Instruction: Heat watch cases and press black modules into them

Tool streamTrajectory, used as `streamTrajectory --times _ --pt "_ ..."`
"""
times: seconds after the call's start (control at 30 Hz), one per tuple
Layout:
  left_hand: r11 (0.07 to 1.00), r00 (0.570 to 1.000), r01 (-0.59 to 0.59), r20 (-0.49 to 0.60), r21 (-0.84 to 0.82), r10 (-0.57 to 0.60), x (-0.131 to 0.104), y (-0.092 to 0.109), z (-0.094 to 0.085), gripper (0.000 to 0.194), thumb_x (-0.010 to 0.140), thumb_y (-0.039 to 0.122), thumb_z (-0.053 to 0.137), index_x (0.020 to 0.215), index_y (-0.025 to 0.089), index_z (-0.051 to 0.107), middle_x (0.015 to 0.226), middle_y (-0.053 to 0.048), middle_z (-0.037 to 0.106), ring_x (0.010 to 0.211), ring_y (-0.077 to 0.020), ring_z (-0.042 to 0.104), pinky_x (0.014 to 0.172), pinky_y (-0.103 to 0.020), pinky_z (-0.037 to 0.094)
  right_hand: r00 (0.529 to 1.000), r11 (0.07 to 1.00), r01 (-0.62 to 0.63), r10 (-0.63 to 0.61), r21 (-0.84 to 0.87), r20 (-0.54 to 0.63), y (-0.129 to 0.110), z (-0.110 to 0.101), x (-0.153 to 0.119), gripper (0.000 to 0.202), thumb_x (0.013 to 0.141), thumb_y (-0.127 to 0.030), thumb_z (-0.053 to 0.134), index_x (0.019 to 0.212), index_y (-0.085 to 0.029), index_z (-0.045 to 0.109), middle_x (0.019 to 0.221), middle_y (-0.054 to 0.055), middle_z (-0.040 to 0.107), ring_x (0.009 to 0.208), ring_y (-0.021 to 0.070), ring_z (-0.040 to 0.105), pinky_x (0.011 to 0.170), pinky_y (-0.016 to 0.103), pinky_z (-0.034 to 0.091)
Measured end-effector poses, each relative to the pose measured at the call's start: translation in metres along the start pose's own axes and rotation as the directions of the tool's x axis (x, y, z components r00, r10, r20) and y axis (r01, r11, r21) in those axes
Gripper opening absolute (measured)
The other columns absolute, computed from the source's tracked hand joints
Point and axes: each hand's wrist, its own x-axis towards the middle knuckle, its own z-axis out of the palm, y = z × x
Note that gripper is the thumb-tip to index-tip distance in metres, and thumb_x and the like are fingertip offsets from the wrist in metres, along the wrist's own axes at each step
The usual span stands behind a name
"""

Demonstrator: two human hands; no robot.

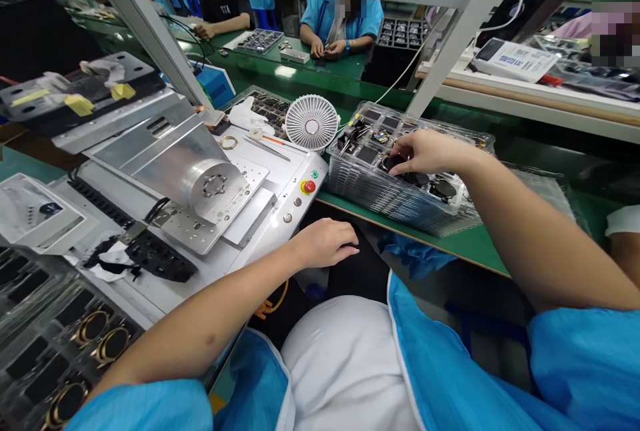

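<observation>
My right hand (425, 151) reaches into the top of a stack of clear plastic trays (400, 208). Its thumb and fingers close on a round black watch part (395, 162), partly hidden by the fingers. Beside it in the tray lie other round dark watch parts, one of them a black disc (443, 189). My left hand (329, 242) hovers over my lap near the front corner of the white machine (260, 234). Its fingers are loosely bent, the thumb stands apart from them, and nothing shows between them.
A small white fan (311, 123) stands behind the machine's red button (309, 187). Tweezers (267, 148) lie on the machine, beside a metal cylinder fixture (215, 188). Trays of gold-rimmed watch parts (111, 344) sit lower left. A shelf post (440, 51) rises behind the tray stack. Co-workers sit opposite.
</observation>
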Motion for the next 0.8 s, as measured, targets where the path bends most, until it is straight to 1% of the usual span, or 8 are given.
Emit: streamTrajectory --times 0.2,0.3,0.37,0.43,0.5,0.6,0.67,0.8 --pt "1.0 0.999 0.016 0.04 0.024 -0.017 0.0 0.003 -0.003 0.02 0.105 0.032 0.059 0.107 0.018 0.072 0.113 -0.007 0.08 0.103 -0.0204 0.076 0.09 -0.035 0.05 0.977 0.983 -0.048 0.082 0.175 -0.196 -0.004 -0.003 -0.002 0.008 0.083 -0.031 0.077 0.084 -0.022 0.076 0.082 0.006 0.078 0.076 0.0262 0.071 0.071 0.039 0.054" --pt "0.999 0.998 0.02 0.057 0.041 -0.023 0.001 0.004 -0.004 0.02 0.105 0.032 0.059 0.109 0.018 0.072 0.112 -0.007 0.08 0.103 -0.0203 0.076 0.091 -0.034 0.051 0.916 0.972 0.053 0.044 0.228 -0.399 -0.01 0.007 0.003 0.017 0.088 -0.029 0.068 0.095 -0.02 0.081 0.093 0.011 0.08 0.086 0.0304 0.073 0.08 0.043 0.058" --pt "0.999 0.997 0.023 0.067 0.05 -0.026 0.001 0.004 -0.005 0.02 0.104 0.033 0.059 0.109 0.019 0.073 0.111 -0.006 0.08 0.103 -0.0201 0.076 0.091 -0.034 0.051 0.881 0.976 0.165 -0.081 0.143 -0.466 -0.015 0.016 0.006 0.025 0.09 -0.024 0.062 0.102 -0.019 0.083 0.102 0.014 0.081 0.095 0.033 0.074 0.087 0.047 0.059" --pt "0.998 0.997 0.026 0.07 0.053 -0.03 0.001 0.005 -0.005 0.021 0.104 0.033 0.059 0.11 0.018 0.073 0.111 -0.007 0.081 0.103 -0.0204 0.076 0.091 -0.035 0.051 0.878 0.962 0.27 -0.226 0.047 -0.421 -0.018 0.022 0.008 0.03 0.09 -0.021 0.059 0.106 -0.018 0.084 0.109 0.015 0.08 0.099 0.0341 0.074 0.092 0.049 0.058" --pt "0.999 0.997 0.026 0.072 0.047 -0.03 0.001 0.005 -0.005 0.022 0.105 0.033 0.058 0.11 0.018 0.073 0.111 -0.007 0.081 0.103 -0.021 0.076 0.091 -0.036 0.052 0.895 0.958 0.286 -0.254 0.035 -0.368 -0.017 0.023 0.006 0.03 0.09 -0.022 0.06 0.108 -0.018 0.084 0.109 0.015 0.08 0.096 0.0331 0.074 0.091 0.048 0.057" --pt "0.999 0.997 0.02 0.076 0.027 -0.022 0.001 0.005 -0.005 0.022 0.104 0.033 0.058 0.109 0.018 0.074 0.11 -0.008 0.08 0.102 -0.0216 0.076 0.091 -0.037 0.052 0.941 0.995 0.085 -0.061 0.057 -0.334 -0.009 0.017 0.002 0.023 0.088 -0.034 0.069 0.102 -0.021 0.082 0.096 0.011 0.081 0.086 0.0313 0.073 0.077 0.043 0.056" --pt "1.0 0.997 0.016 0.075 0.011 -0.017 0.001 0.004 -0.004 0.021 0.104 0.032 0.059 0.108 0.018 0.074 0.108 -0.008 0.08 0.102 -0.022 0.076 0.091 -0.037 0.052 0.976 0.998 -0.059 0.059 0.01 -0.211 -0.003 0.012 0.0 0.024 0.083 -0.044 0.077 0.092 -0.022 0.079 0.084 0.009 0.078 0.078 0.0305 0.071 0.069 0.041 0.052" --pt "1.0 0.998 0.017 0.054 -0.026 -0.015 0.003 0.0 -0.004 0.019 0.102 0.031 0.063 0.106 0.018 0.075 0.105 -0.008 0.081 0.101 -0.0221 0.076 0.091 -0.036 0.053 0.989 0.987 -0.145 0.148 0.065 -0.032 -0.005 0.007 -0.004 0.029 0.079 -0.047 0.085 0.08 -0.024 0.067 0.076 0.004 0.072 0.07 0.0246 0.065 0.066 0.037 0.048"
